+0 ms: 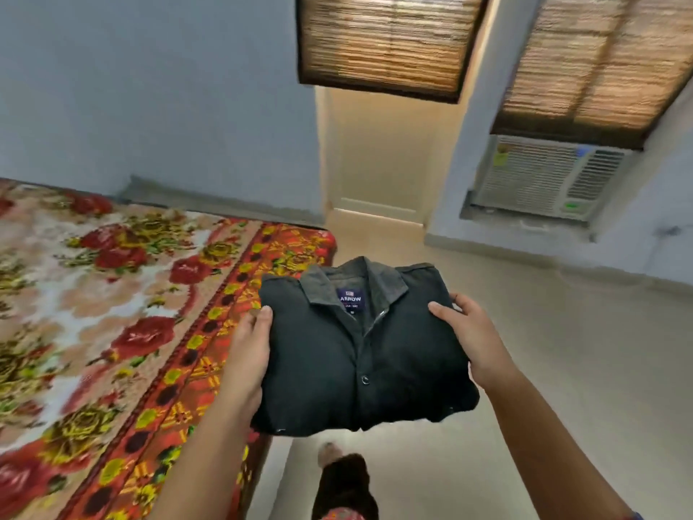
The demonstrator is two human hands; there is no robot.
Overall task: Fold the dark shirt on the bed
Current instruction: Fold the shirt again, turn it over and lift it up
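Dark shirt [360, 354]: folded into a neat rectangle, collar up, held in the air past the corner of the bed [123, 317].
Left hand [249, 354]: thumb pressed on top, fingers hidden beneath.
Right hand [474, 339]: same clamp at the opposite edge.
Progress: folding judged finished; only setting down is left.

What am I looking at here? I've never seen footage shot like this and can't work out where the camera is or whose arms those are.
The camera sits on a person's head, looking forward and down, so the arms are the wearer's own. The left hand and right hand grip the sides of a folded dark shirt, collar and label facing up, held over the edge of the bed with its floral cover and the floor. An air conditioner sits in the wall under a window blind.
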